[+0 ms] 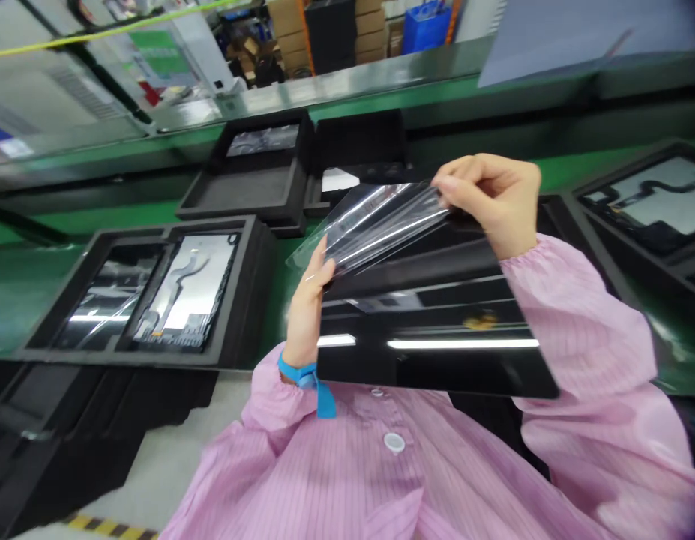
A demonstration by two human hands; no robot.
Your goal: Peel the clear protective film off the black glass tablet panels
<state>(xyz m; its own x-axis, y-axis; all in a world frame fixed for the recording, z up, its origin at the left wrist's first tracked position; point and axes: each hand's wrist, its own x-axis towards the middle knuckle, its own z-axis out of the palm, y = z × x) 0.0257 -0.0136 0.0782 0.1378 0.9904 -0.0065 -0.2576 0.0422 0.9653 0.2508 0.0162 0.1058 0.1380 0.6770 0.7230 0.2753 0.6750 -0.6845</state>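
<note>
A glossy black tablet screen panel [431, 322] is held up, tilted, in front of my chest, with ceiling lights mirrored in it. My left hand [309, 304] grips its left edge, fingers partly hidden behind it; a blue wrist strap [307, 376] is around that wrist. My right hand [490, 195] pinches the upper right corner of a clear plastic film [375, 225]. The film is folded and lifted along the panel's top, and its left end reaches past my left fingertips. Whether its lower part still touches the panel is unclear.
On the green bench, a black foam tray [251, 292] at left holds a dark screen and a silver-backed panel [184, 285] with a ribbon cable. More black trays [240, 191] stand at the back. Another tray [611, 247] with a similar panel sits right.
</note>
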